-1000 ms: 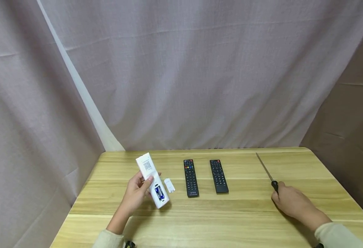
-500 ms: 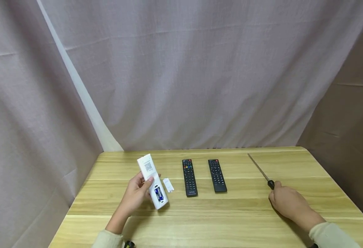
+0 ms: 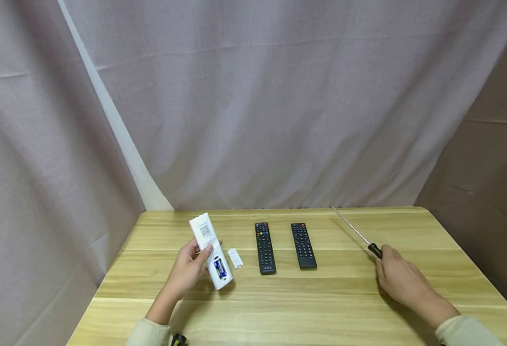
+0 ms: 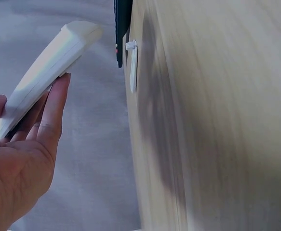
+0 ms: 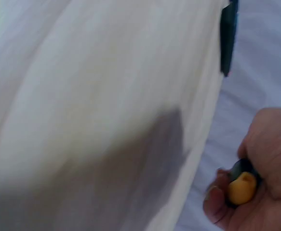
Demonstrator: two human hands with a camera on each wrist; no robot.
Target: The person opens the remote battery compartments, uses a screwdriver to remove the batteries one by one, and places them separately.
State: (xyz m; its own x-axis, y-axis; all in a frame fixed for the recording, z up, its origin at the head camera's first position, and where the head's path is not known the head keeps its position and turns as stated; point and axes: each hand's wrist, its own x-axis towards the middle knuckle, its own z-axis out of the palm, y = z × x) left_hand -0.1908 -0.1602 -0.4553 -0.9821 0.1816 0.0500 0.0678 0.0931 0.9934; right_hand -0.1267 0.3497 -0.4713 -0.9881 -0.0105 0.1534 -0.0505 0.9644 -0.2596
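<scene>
My left hand point(image 3: 186, 272) holds a white remote control point(image 3: 206, 235) above the table, thumb on its back and fingers beneath. Its battery compartment is uncovered, and blue batteries point(image 3: 220, 268) show inside. Just right of the remote lies a small white battery cover point(image 3: 235, 258). At the right, my right hand point(image 3: 402, 281) grips a screwdriver point(image 3: 351, 226) by its black handle, the long metal shaft pointing away to the upper left. In the right wrist view the yellow butt of the screwdriver handle point(image 5: 242, 188) shows within the curled fingers.
Two black remotes lie side by side mid-table: one with coloured buttons point(image 3: 265, 248), the other point(image 3: 304, 246) to its right. The wooden table point(image 3: 279, 307) ends at grey curtains point(image 3: 253, 120) behind and at the sides.
The screwdriver has lifted off the table, its tip swinging left and up, a shadow now beneath its shaft. My left hand and the white remote have barely moved.
</scene>
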